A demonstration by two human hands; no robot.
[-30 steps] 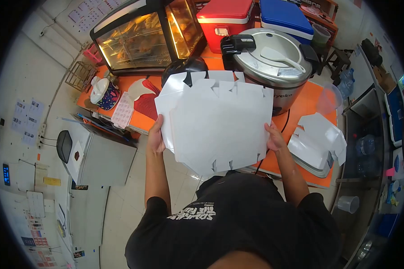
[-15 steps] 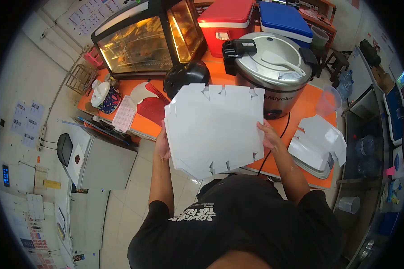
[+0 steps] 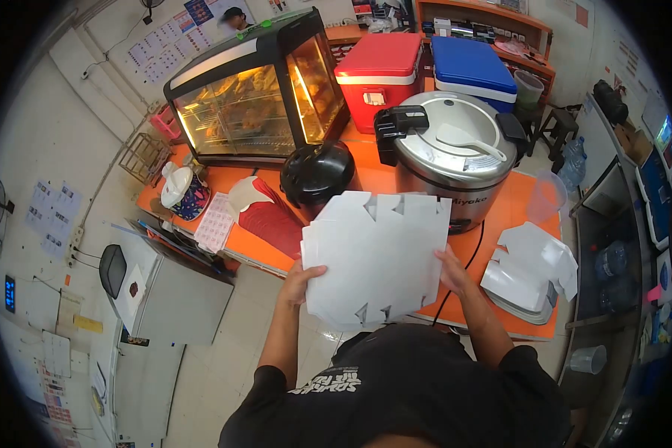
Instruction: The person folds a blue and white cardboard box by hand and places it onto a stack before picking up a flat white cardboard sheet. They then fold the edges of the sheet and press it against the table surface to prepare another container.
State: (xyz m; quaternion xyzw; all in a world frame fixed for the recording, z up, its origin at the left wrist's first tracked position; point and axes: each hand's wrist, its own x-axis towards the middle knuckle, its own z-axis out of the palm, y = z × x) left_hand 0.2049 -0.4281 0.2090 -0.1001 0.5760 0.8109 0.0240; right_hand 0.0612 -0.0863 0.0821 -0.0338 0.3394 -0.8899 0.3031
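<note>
A stack of flat white cardboard sheets [image 3: 377, 261] with notched edges is held up in front of my body, over the front edge of the orange table. My left hand [image 3: 300, 282] grips its left side, with the thumb on top. On the right side my right hand [image 3: 451, 270] holds the edge, fingers partly hidden behind the sheets. Further right on the table lies another pile of white cardboard [image 3: 526, 265], its top piece partly folded. The silver rice cooker [image 3: 455, 142] and a round black container [image 3: 319, 173] stand just beyond the held stack.
A lit glass food warmer [image 3: 254, 104] stands at the back left, with a red cooler [image 3: 378, 75] and blue cooler [image 3: 474, 67] beside it. Red paper [image 3: 272, 224] and a patterned pot [image 3: 184, 196] sit on the orange table [image 3: 366, 158]. A person [image 3: 235, 19] is behind the warmer.
The view has tilted up, so the held stack appears lower. My left thumb now lies over the stack's edge. A person's head has come into view behind the warmer.
</note>
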